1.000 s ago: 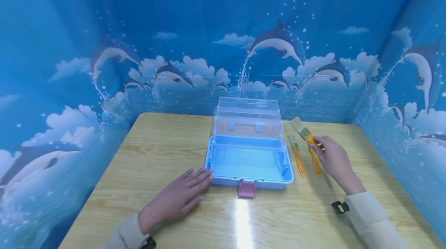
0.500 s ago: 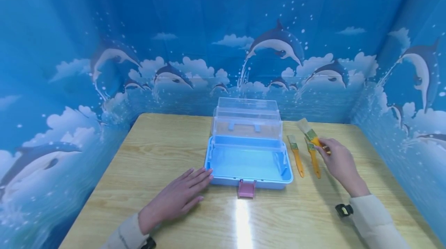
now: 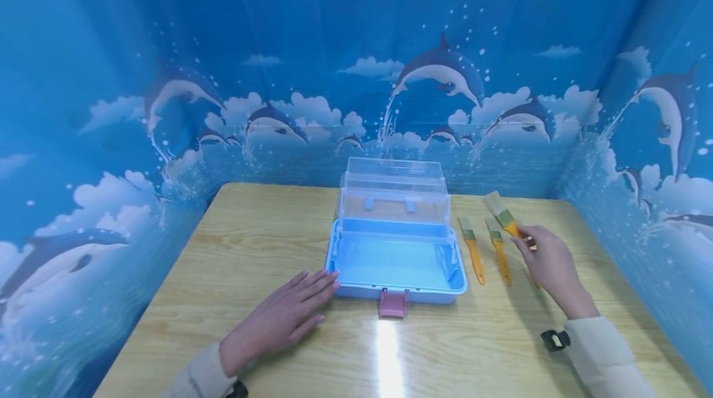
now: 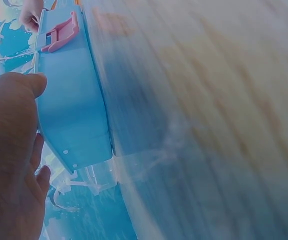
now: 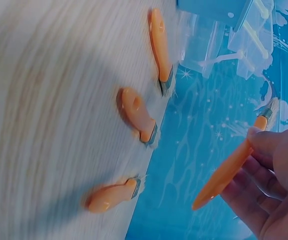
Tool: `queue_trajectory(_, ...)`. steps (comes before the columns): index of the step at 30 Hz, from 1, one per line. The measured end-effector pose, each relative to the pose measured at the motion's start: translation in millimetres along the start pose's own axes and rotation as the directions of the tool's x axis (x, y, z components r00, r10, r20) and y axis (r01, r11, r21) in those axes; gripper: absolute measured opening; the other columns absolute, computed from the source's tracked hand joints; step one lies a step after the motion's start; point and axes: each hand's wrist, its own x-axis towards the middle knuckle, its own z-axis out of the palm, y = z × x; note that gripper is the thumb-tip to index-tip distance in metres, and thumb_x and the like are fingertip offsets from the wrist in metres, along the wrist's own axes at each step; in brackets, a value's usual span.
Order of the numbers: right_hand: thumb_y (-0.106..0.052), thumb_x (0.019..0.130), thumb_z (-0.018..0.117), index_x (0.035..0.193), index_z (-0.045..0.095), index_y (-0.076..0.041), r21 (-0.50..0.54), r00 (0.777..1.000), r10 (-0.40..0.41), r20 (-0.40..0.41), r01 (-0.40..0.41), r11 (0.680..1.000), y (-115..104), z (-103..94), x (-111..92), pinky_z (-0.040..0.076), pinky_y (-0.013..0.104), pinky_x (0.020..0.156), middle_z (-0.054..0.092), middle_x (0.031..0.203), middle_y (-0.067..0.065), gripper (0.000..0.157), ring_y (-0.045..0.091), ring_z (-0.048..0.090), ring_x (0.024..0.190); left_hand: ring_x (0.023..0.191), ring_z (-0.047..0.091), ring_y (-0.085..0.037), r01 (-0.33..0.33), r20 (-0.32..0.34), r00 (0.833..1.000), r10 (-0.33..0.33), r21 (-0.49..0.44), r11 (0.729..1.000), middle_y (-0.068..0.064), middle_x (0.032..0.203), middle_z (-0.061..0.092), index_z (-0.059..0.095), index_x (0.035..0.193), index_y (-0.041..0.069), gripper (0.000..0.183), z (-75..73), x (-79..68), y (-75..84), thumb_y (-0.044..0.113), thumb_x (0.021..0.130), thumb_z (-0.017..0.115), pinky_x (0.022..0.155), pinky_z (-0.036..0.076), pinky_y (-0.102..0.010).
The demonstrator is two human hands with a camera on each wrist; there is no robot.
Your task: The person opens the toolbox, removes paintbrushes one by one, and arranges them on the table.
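Note:
My right hand point(image 3: 554, 265) pinches a paintbrush point(image 3: 505, 218) with an orange handle, green ferrule and pale bristles, raised over the table's right side. In the right wrist view the held paintbrush point(image 5: 226, 175) slants between thumb and fingers. Two more paintbrushes, one point(image 3: 472, 249) by the box and another point(image 3: 499, 252) beside it, lie on the table. A third lying paintbrush point(image 5: 112, 196) shows in the right wrist view, mostly hidden by my hand from above. My left hand point(image 3: 281, 317) lies with straight fingers at the front left corner of the blue box point(image 3: 395, 259).
The box's clear lid point(image 3: 395, 178) stands raised at the back, and its pink latch point(image 3: 393, 304) hangs down in front. The wood-grain table point(image 3: 267, 224) ends at a blue dolphin-printed curtain point(image 3: 312, 45) on the far side and both flanks.
My right hand has carried the paintbrush rightward and slightly nearer me, away from the box, uncovering more of the brush below. The left hand stays in place.

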Motion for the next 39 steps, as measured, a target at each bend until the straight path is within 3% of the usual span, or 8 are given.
queue_trajectory(17, -0.014, 0.099, 0.067, 0.124, 0.063, 0.013, 0.007, 0.994, 0.087, 0.061, -0.088, 0.996, 19, -0.8, -14, 0.057, 0.06, 0.073, 0.066, 0.106, 0.031, 0.036, 0.044, 0.066, 0.088, 0.154, 0.025, -0.019, -0.002, -0.008, 1.0, 0.002, -0.014, 1.0, 0.001, 0.169, 0.023, 0.029, 0.161, 0.015, 0.065, 1.0, -4.7, 2.4, 0.035, 0.105, 0.055, 0.125, 0.024, -0.046)
queue_trajectory(23, -0.009, 0.097, 0.069, 0.121, 0.063, 0.015, -0.033, 0.992, 0.114, 0.053, -0.112, 0.993, 35, -4.4, -19, 0.058, 0.059, 0.068, 0.066, 0.106, 0.034, 0.035, 0.045, 0.066, 0.086, 0.155, 0.022, -0.018, -0.001, 0.034, 0.999, 0.002, -0.034, 0.999, 0.002, 0.17, 0.019, 0.026, 0.162, 0.017, 0.064, 2.6, -0.2, 5.1, 0.037, 0.106, 0.051, 0.126, 0.021, -0.045)
queue_trajectory(30, -0.01, 0.098, 0.067, 0.12, 0.062, 0.017, -0.046, 0.987, 0.139, 0.084, -0.135, 0.99, 41, -8.1, -15, 0.059, 0.055, 0.063, 0.065, 0.107, 0.038, 0.035, 0.046, 0.066, 0.086, 0.156, 0.018, -0.016, 0.035, 0.088, 0.996, -0.03, -0.057, 0.998, 0.006, 0.17, 0.014, 0.022, 0.162, 0.02, 0.064, -1.0, 3.5, 3.1, 0.038, 0.107, 0.049, 0.127, 0.02, -0.046)
queue_trajectory(39, -0.011, 0.097, 0.068, 0.118, 0.063, 0.018, -0.056, 0.985, 0.148, 0.094, -0.143, 0.988, 47, -8.8, -6, 0.058, 0.056, 0.062, 0.067, 0.102, 0.038, 0.036, 0.046, 0.067, 0.082, 0.156, 0.019, -0.017, 0.034, 0.068, 0.997, -0.031, -0.046, 0.998, 0.004, 0.17, 0.015, 0.023, 0.162, 0.019, 0.064, -4.0, 1.9, -0.7, 0.038, 0.107, 0.048, 0.127, 0.022, -0.048)
